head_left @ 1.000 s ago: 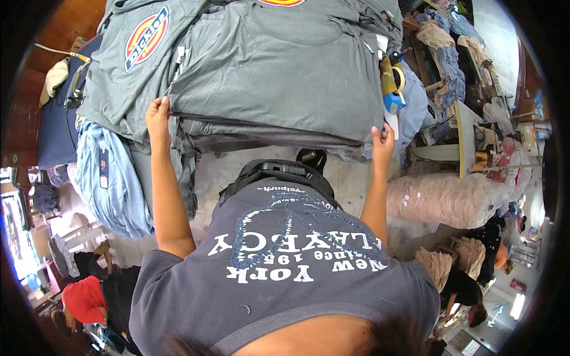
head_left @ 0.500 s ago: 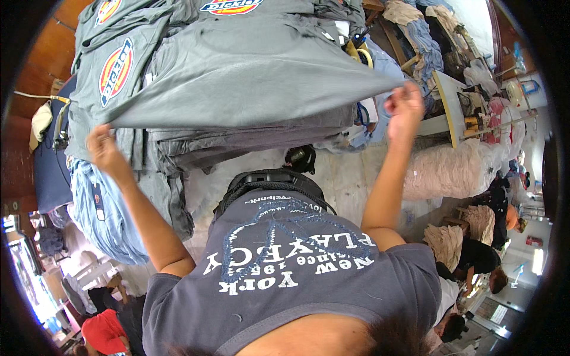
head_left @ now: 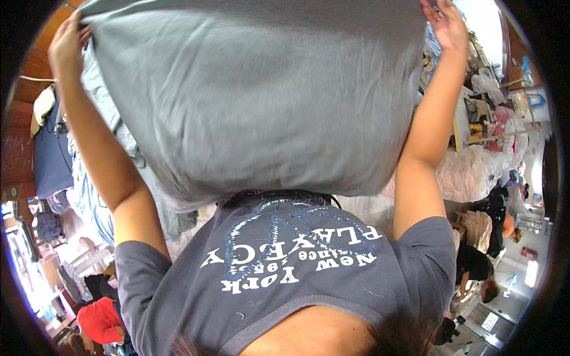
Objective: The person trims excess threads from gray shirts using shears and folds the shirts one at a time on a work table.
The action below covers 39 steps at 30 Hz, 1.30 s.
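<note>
A plain grey shirt (head_left: 255,101) hangs spread out in front of me, its lower edge sagging down to my waist. At its upper left corner, my left hand (head_left: 68,44) is closed on the cloth. My right hand (head_left: 446,26) is raised at the upper right corner, with its fingertips at the edge of the picture; it appears to pinch the cloth there. Both arms are lifted and stretched forward. The shirt's top edge runs out of view, and the cloth hides most of the work surface behind it.
Light blue garments (head_left: 89,190) lie stacked at the left, beside a dark blue panel (head_left: 50,145). Right of the shirt is a plastic-wrapped pale bundle (head_left: 469,172). Other people work farther back: one in red (head_left: 101,320) at lower left, one in black (head_left: 475,264) at lower right.
Both hands have risen and moved forward, lifting the grey shirt off the pile. The cloth now hangs open between them and covers the stacked printed grey shirts.
</note>
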### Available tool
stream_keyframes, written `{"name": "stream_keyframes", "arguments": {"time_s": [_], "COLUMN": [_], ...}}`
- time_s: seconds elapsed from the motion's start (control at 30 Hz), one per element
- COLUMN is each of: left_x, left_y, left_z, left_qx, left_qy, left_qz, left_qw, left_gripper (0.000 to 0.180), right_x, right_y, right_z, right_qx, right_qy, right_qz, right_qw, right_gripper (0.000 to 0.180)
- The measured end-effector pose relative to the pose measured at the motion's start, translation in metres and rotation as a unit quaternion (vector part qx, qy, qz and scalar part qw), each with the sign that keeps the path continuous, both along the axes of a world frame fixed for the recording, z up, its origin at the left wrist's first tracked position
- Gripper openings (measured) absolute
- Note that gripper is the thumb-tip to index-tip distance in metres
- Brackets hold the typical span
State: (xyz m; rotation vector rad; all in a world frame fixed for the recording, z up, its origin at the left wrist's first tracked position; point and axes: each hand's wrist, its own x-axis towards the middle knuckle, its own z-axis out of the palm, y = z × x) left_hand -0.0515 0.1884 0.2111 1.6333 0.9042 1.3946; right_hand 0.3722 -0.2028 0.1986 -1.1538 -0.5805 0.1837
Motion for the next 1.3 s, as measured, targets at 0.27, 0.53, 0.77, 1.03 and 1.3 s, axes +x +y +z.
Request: {"name": "stream_keyframes", "arguments": {"time_s": [0.27,0.53,0.77,1.03,1.3], "left_x": [0.085,-0.049,-0.09,-0.087,-0.038], "left_y": [0.125,-0.082,-0.114,-0.084,0.025], "left_z": [-0.129,-0.242,-0.25,-0.186,-0.143], "left_qx": [0.527,0.177,-0.16,-0.133,-0.117], "left_qy": [0.226,0.325,0.193,0.164,-0.016], "left_qz": [0.174,-0.022,-0.059,-0.084,-0.124], "left_qw": [0.801,0.929,0.966,0.974,0.985], "left_gripper": [0.029,0.037,0.028,0.02,0.018], "right_x": [0.025,-0.137,-0.191,-0.177,-0.191], "right_y": [0.105,-0.039,-0.038,-0.014,-0.003], "right_z": [-0.115,-0.254,-0.248,-0.231,-0.186], "right_qx": [-0.165,-0.357,-0.361,-0.134,-0.138], "right_qy": [-0.351,-0.275,0.012,0.063,0.094], "right_qz": [-0.117,-0.188,-0.197,-0.146,-0.089], "right_qw": [0.914,0.873,0.911,0.978,0.982], "right_gripper": [0.04,0.025,0.041,0.02,0.022]}}
